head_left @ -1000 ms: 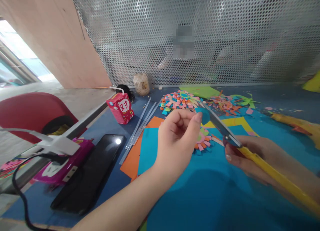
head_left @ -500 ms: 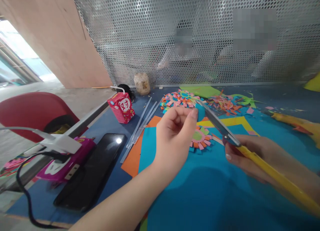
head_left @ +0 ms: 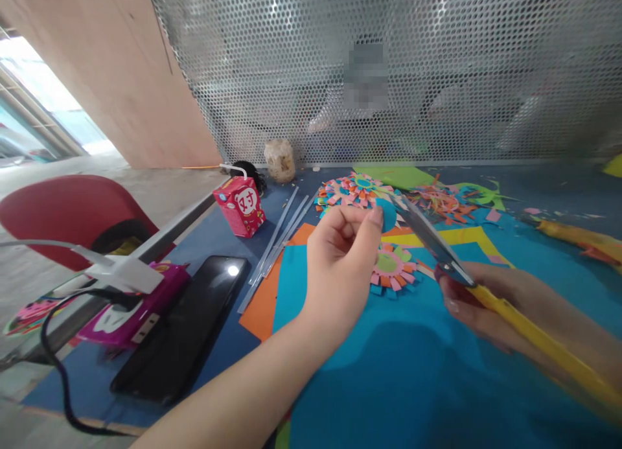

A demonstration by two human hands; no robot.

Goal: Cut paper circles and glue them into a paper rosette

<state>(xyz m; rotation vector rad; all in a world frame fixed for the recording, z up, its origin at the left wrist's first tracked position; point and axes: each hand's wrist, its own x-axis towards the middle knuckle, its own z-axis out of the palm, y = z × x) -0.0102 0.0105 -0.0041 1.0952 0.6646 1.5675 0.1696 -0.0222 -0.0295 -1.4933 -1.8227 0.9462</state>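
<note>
Head view: right of the juice box, left hand pinches a blue circle; right hand, partly hidden, grips scissors. Behind the box, a cloudy jar maybe holds bits.

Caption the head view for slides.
Left hand pinches a rounded blue paper piece; right hand holds yellow-handled scissors beside it.

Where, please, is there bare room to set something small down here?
Bare table shows between the black phone and the left forearm; blue paper lies uncovered between that forearm and the right hand. Beyond the left hand it is crowded with paper flowers and shredded scraps.
</note>
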